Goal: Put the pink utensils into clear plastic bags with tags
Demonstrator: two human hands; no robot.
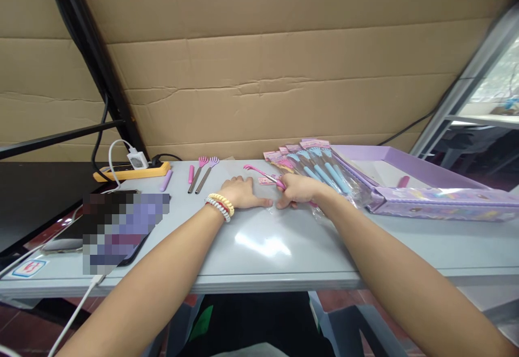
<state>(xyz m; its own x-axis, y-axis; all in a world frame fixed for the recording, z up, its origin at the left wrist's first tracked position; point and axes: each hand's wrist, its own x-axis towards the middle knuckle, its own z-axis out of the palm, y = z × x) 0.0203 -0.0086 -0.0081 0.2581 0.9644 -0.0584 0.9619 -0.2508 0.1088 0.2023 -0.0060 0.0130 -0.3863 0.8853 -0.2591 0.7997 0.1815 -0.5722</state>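
Note:
My left hand (239, 193), with beaded bracelets at the wrist, lies on the grey table with its fingers stretched out. Beneath and around it there seems to be clear plastic film, hard to make out. In my right hand (298, 189) is a pink back scratcher (265, 174), its clawed head pointing left and its metal shaft short. A small pink printed card (266, 180) lies behind the shaft. Just beyond my right hand, several bagged back scratchers (320, 170) with blue handles and pink header cards lie in an overlapping row.
A purple tray box (430, 203) holding a pink piece stands at right. Behind my left hand lie two clawed metal rods (199, 176), a pink handle (191, 174) and a purple handle (166, 180). A phone (130, 227) and yellow power strip (133, 173) are at left.

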